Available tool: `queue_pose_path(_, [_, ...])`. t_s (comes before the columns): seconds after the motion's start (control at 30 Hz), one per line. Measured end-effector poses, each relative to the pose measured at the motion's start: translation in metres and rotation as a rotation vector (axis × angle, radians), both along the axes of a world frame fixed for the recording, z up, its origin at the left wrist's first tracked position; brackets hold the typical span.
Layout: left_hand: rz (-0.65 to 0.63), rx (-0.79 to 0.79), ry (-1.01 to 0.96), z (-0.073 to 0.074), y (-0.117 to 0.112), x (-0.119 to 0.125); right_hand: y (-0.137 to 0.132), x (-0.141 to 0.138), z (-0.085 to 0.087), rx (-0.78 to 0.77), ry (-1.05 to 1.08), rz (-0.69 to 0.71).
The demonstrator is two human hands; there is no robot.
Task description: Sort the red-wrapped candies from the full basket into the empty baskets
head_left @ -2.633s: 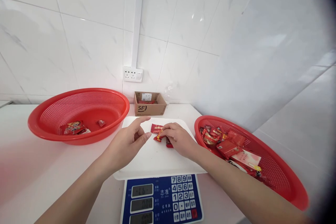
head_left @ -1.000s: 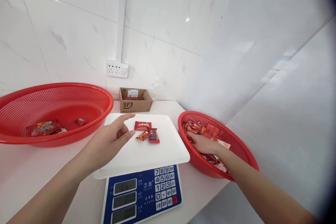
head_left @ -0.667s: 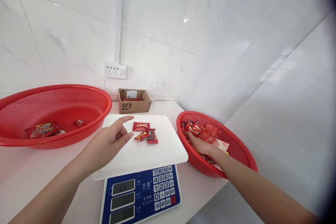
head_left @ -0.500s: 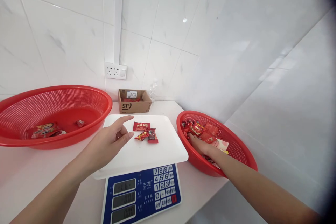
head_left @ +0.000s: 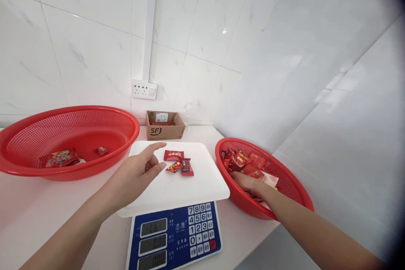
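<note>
I see the left hand [head_left: 137,174] released, thumb and forefinger apart, near three red packets [head_left: 184,165] on the white tray [head_left: 190,187]. The right hand [head_left: 245,180] is among other packets [head_left: 238,159] in the right red basket [head_left: 242,201]; its fingertips are hidden, so I cannot tell its grip.

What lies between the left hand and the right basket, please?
The white tray, with three red packets nearer the left hand, as the head view shows.
</note>
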State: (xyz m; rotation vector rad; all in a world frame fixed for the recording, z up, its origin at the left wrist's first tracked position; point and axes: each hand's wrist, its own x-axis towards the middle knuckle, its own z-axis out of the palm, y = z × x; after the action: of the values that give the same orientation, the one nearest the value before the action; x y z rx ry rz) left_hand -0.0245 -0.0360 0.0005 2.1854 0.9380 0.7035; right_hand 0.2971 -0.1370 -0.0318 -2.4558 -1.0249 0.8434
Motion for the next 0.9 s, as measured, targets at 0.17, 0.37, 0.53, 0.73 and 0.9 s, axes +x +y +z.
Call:
queue_pose_path(0.17, [-0.022,-0.013,0.011,-0.002,-0.001,0.000,0.001,-0.010,0.009,-0.109,0.166,-0.056])
queue_pose_path(0.37, [-0.031,-0.006,0.029,-0.003,0.000,0.000,0.005,0.001,0.001,0.005,0.425,0.128])
queue_pose_path(0.53, [-0.035,-0.007,0.029,-0.001,-0.001,0.001,0.004,0.010,-0.001,0.114,0.640,0.125])
queue_pose_path(0.73, [-0.041,-0.005,0.044,-0.003,-0.001,0.001,0.013,0.014,-0.010,0.231,0.711,0.012])
queue_pose_path(0.9, [-0.046,-0.011,0.048,-0.004,-0.001,0.001,0.016,0.025,-0.016,0.265,0.630,-0.052])
